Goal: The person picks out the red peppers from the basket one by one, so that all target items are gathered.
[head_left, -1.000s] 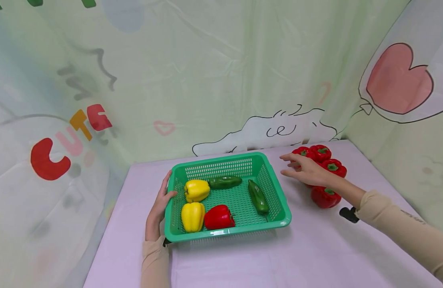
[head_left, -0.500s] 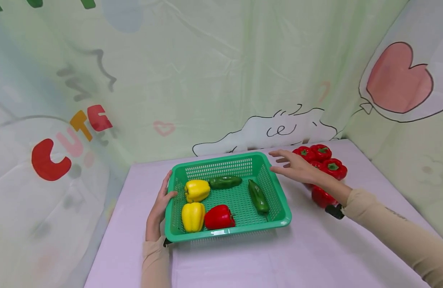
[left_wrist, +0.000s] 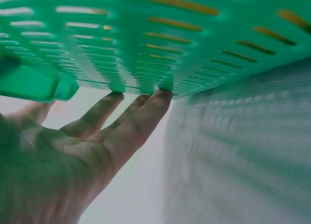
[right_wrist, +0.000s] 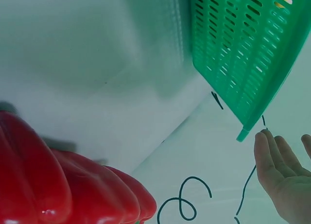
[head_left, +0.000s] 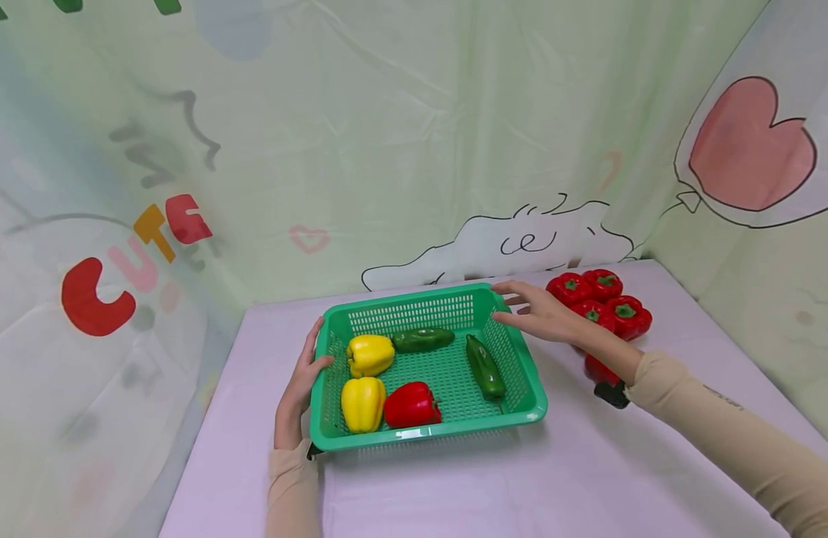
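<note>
A green plastic basket stands at mid-table, holding a pair of yellow bell peppers, one red bell pepper and two long green peppers. My left hand grips its left side, the thumb over the rim and the other fingers against the outer wall. Those fingertips meet the slotted wall in the left wrist view. By the far right corner my right hand hovers with fingers extended and holds nothing; in the right wrist view its fingertips are just off the rim.
Several red bell peppers cluster at the back right of the table, partly behind my right forearm. The table has a pale lilac cloth. A printed curtain hangs along the back and sides.
My right hand has moved left, away from the red bell peppers, to the basket's right rim. My left hand and the basket stay put.
</note>
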The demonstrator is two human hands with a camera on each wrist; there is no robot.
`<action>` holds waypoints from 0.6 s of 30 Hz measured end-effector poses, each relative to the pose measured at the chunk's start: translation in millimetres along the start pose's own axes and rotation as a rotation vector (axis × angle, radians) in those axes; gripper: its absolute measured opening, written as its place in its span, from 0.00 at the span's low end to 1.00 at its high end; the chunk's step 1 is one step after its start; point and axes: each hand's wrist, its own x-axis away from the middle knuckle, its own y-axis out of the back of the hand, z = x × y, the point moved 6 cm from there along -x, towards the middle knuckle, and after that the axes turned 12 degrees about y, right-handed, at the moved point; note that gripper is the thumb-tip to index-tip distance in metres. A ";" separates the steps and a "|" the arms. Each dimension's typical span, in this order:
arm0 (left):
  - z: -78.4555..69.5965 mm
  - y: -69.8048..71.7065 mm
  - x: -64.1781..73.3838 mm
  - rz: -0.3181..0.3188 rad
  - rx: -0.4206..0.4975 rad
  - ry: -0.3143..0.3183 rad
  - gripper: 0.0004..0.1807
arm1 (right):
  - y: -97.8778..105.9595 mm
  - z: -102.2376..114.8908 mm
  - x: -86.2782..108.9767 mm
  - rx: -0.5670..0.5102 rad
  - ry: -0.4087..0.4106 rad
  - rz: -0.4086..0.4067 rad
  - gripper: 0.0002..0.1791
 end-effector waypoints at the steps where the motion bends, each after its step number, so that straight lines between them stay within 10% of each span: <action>1: -0.4 0.0 0.4 -0.001 0.000 -0.001 0.43 | -0.1 0.5 -0.1 0.000 0.000 0.000 0.33; 18: -1.1 -0.6 1.0 -0.001 -0.004 0.012 0.43 | -11.7 5.0 -5.4 -0.020 0.023 0.028 0.32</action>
